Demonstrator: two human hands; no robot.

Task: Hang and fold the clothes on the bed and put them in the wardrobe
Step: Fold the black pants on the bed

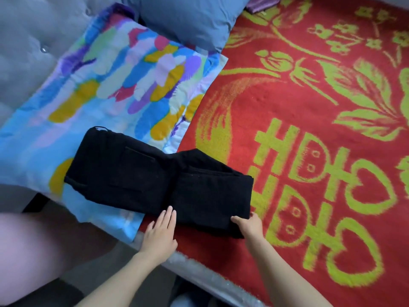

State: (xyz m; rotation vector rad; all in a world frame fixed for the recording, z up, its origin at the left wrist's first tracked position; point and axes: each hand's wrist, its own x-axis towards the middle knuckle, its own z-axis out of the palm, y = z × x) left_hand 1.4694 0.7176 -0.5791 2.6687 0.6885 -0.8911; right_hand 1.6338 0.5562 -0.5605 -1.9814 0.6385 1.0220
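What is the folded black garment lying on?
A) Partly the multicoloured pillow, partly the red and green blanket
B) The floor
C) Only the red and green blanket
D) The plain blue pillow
A: the black trousers straddle the edge where the multicoloured pillow meets the red and green blanket, with their left part on the pillow and their right part on the blanket.

The fingers of the right hand (250, 227) are hidden under the near corner of the black trousers (155, 182); only its thumb shows. The trousers cover part of the painted pillow (110, 85). The top edge cuts off the blue pillow (188, 18) and a purple cloth (261, 4). A blurred pink shape (28, 251) at lower left cannot be made out.
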